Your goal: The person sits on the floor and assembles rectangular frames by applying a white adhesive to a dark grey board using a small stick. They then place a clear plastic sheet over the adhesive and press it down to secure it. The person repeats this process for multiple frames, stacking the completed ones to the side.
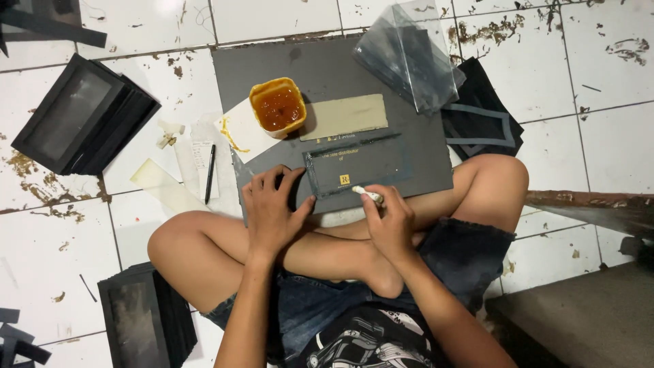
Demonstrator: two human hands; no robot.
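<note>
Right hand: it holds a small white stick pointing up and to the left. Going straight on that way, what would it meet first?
The right hand would, as far as I can judge, first meet the dark flat panel that the white stick's tip touches; further along lies the orange glue tub.

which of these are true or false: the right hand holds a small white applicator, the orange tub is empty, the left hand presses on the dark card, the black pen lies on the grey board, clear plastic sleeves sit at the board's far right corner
1. The right hand holds a small white applicator: true.
2. The orange tub is empty: false, it holds brownish-orange glue.
3. The left hand presses on the dark card: true.
4. The black pen lies on the grey board: false, it lies on the tiled floor left of the board.
5. Clear plastic sleeves sit at the board's far right corner: true.
</note>
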